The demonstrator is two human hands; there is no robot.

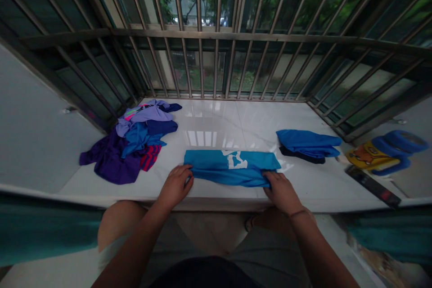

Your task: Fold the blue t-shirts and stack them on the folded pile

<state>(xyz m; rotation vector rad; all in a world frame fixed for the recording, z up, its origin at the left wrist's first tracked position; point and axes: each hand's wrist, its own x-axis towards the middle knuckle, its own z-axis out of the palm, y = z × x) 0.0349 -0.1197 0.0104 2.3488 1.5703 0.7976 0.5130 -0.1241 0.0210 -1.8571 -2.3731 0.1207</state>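
One white ledge [216, 121] fills mid-frame under window bars [216, 31]. One loose clothes heap [135, 141] lies centre-left, one folded pile [307, 144] centre-right. One folded blue shirt [232, 167] sits at centre; left hand [175, 185] and right hand [281, 191] pinch its ends.

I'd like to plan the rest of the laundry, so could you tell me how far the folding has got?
Done: a small folded stack lies at the right of the sill. In hand: the left hand and right hand grip the ends of a teal shirt, folded into a long strip. Left: an unfolded pile of purple and blue clothes at the left.
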